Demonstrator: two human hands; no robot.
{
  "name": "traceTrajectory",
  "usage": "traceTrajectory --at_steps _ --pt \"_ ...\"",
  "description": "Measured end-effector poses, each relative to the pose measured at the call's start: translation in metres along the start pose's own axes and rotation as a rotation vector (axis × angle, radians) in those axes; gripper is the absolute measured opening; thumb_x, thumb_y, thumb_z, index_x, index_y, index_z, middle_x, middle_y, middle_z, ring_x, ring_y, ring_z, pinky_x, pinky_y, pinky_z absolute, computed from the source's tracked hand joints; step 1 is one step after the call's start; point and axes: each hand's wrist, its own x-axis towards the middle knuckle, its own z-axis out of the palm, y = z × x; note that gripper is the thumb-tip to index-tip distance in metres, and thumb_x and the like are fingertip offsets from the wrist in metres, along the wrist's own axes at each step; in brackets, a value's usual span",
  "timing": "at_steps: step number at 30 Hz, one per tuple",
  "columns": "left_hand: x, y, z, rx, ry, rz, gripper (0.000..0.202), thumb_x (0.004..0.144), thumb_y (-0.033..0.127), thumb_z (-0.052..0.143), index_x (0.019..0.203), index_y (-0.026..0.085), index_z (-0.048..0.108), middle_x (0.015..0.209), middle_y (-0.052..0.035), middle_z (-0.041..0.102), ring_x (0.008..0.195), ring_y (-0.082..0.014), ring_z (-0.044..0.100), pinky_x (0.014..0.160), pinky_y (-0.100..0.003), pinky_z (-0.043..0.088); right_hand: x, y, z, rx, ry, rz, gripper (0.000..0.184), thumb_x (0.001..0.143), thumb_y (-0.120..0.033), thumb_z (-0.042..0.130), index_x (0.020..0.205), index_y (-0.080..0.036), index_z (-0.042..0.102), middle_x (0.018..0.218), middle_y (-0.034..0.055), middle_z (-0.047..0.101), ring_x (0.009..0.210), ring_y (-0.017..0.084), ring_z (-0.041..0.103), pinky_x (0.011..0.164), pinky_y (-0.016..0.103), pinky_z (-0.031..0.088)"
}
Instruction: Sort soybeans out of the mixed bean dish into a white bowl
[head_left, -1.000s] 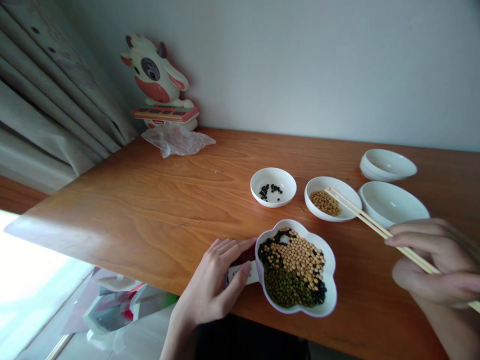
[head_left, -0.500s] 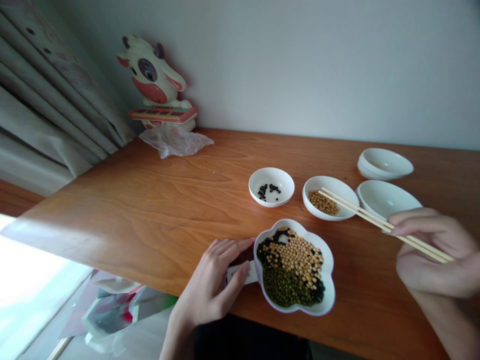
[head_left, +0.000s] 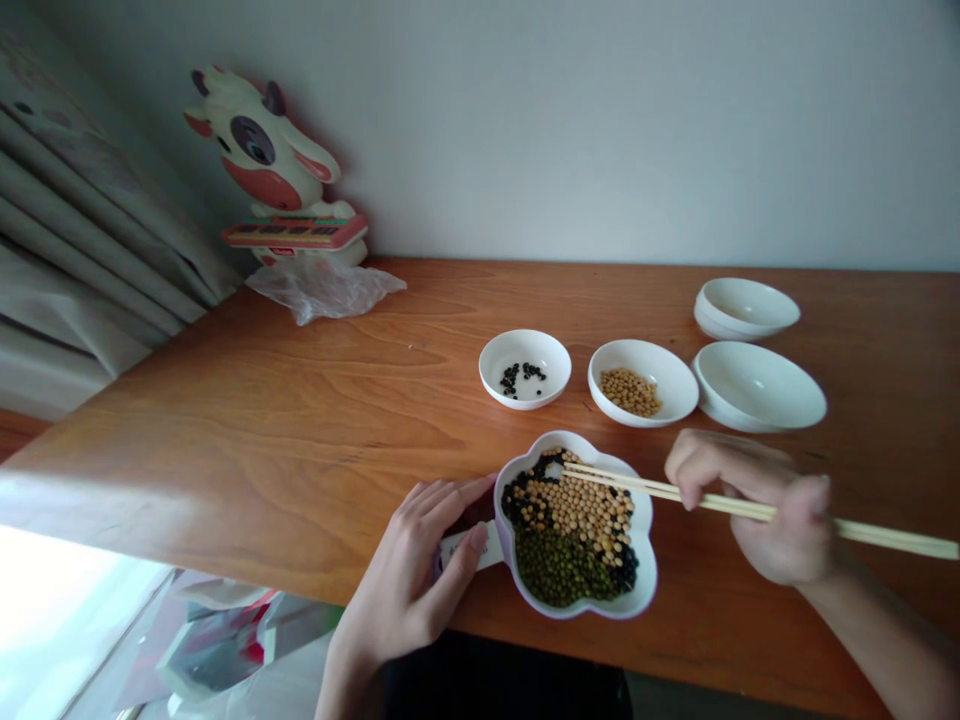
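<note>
My left hand [head_left: 420, 565] grips the short handle of a flower-shaped bowl [head_left: 646, 560] at the table's front edge. Inside lie soybeans [head_left: 581, 510], green mung beans [head_left: 559, 570] and black beans [head_left: 624, 577], partly mixed. A pair of wooden chopsticks [head_left: 675, 490] is held in my right hand [head_left: 765, 500], their tips over the soybeans near the bowl's upper left. Whether the tips pinch a bean is too small to tell. Behind stand a white bowl [head_left: 491, 385] with a few black beans and a white bowl [head_left: 679, 390] with a heap of soybeans.
To the right are a white bowl [head_left: 757, 385] and, behind it, stacked white bowls [head_left: 746, 308]. A cow-shaped toy keyboard [head_left: 281, 190] stands at the back left beside a crumpled plastic bag [head_left: 322, 290]. A bin with a liner [head_left: 214, 645] sits below the table's left edge.
My right hand has brought the chopsticks from over the soybean bowl down and left to the flower-shaped bowl. My left hand keeps its hold on the handle. The view has shifted slightly.
</note>
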Motion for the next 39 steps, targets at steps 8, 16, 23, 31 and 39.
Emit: traceTrajectory --at_steps 8,16,23,31,39 --pt "0.001 0.001 0.000 0.006 0.004 -0.003 0.047 0.117 0.038 0.057 0.164 0.029 0.064 0.149 -0.0128 0.078 0.124 -0.0347 0.077 0.107 -0.049 0.056 -0.002 0.001 0.008 -0.015 0.002 0.024 0.085 0.110 -0.085 0.020 0.073 -0.025 0.066 0.063 0.0031 0.064 0.054 0.020 0.057 0.053 0.037 0.042" --pt "0.001 0.003 -0.001 0.009 0.009 -0.001 0.049 0.117 0.038 0.057 0.165 0.028 0.064 0.144 -0.0135 0.080 0.121 -0.0351 0.078 0.105 -0.050 0.057 -0.003 -0.001 0.013 0.017 0.013 0.058 0.081 0.110 -0.086 0.024 0.076 -0.026 0.067 0.066 0.0037 0.065 0.057 0.021 0.058 0.056 0.036 0.044" --pt "0.002 0.003 -0.002 0.005 0.009 -0.006 0.046 0.117 0.038 0.058 0.161 0.027 0.066 0.142 -0.0132 0.080 0.119 -0.0344 0.077 0.103 -0.048 0.057 -0.004 0.002 0.012 -0.015 0.009 0.050 0.082 0.111 -0.085 0.021 0.076 -0.025 0.066 0.067 0.0035 0.065 0.057 0.021 0.059 0.055 0.037 0.045" --pt "0.001 0.001 -0.001 -0.002 -0.003 -0.007 0.046 0.117 0.038 0.057 0.161 0.027 0.064 0.137 -0.0125 0.081 0.117 -0.0331 0.077 0.103 -0.048 0.056 -0.005 0.002 0.010 -0.021 0.017 0.036 0.083 0.111 -0.084 0.021 0.073 -0.025 0.064 0.063 0.0032 0.062 0.055 0.021 0.056 0.054 0.037 0.042" --pt "0.001 0.000 0.000 0.012 0.005 0.002 0.045 0.118 0.037 0.057 0.160 0.025 0.065 0.146 -0.0135 0.079 0.122 -0.0332 0.077 0.107 -0.048 0.055 -0.013 0.008 0.010 -0.004 0.026 0.001 0.076 0.116 -0.075 0.026 0.076 -0.026 0.067 0.067 0.0029 0.063 0.060 0.020 0.058 0.060 0.037 0.043"
